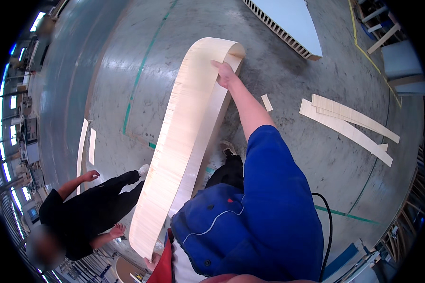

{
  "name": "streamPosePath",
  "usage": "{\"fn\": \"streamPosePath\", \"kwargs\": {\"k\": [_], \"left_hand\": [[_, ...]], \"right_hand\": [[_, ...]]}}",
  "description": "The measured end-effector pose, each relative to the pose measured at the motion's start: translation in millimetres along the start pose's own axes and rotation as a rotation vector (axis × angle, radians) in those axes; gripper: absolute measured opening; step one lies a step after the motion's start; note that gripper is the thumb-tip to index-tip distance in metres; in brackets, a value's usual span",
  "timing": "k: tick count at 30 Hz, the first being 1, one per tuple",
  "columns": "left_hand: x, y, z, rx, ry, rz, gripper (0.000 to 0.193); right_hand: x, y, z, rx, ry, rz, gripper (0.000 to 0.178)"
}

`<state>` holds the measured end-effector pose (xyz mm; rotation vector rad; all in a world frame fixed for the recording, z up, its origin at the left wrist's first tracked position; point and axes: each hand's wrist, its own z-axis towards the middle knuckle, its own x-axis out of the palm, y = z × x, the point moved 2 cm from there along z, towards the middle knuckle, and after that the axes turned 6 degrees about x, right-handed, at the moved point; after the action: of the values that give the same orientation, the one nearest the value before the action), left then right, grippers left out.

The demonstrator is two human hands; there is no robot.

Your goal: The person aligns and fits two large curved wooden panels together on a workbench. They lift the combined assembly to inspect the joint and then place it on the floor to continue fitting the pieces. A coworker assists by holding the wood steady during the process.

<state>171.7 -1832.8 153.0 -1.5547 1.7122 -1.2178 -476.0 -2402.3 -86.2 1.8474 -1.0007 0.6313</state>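
Note:
A long pale thin wood sheet [174, 137] stretches away in front of me, its far end bent over in a rounded curl. My right hand [224, 74] is closed on the sheet's right edge near that curl, thumb on top and the other fingers mostly hidden beneath. At the near end, my left hand [152, 262] grips the sheet's edge; only part of it shows. Under the sheet runs a long piece with a smooth, whitish side [208, 137], partly covered by it.
A person in black [99, 207] stands close on the left, hands off the sheet. Wood strips [349, 122] lie on the floor at right, a small offcut [267, 102] nearer. More strips [82, 151] lie at left. A pale-topped, slatted-edge panel [293, 23] sits far right.

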Motion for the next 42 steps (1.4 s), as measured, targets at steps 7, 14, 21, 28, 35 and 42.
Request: {"fn": "streamPosePath", "kwargs": {"k": [7, 14, 21, 28, 35, 42], "left_hand": [[-7.0, 7.4, -4.1, 0.021, -0.022, 0.021, 0.04], [-16.1, 10.6, 0.5, 0.032, -0.027, 0.043, 0.038], [-10.4, 4.6, -9.7, 0.084, -0.081, 0.035, 0.037], [-13.5, 2.4, -12.7, 0.092, -0.125, 0.04, 0.035], [-61.5, -5.2, -17.0, 0.093, -0.14, -0.029, 0.034], [-66.0, -5.6, -38.7, 0.068, -0.163, -0.124, 0.041]], "right_hand": [[24.3, 29.7, 4.3, -0.037, 0.069, -0.142, 0.034], [22.3, 34.0, 12.0, -0.083, 0.049, -0.119, 0.041], [-10.1, -5.5, 40.1, 0.033, -0.003, -0.034, 0.041], [-63.7, -56.5, 31.0, 0.167, -0.117, 0.126, 0.043], [-84.0, -107.5, 13.2, 0.273, -0.2, 0.165, 0.043], [-87.6, -135.0, -5.8, 0.365, -0.268, 0.041, 0.036]]}}
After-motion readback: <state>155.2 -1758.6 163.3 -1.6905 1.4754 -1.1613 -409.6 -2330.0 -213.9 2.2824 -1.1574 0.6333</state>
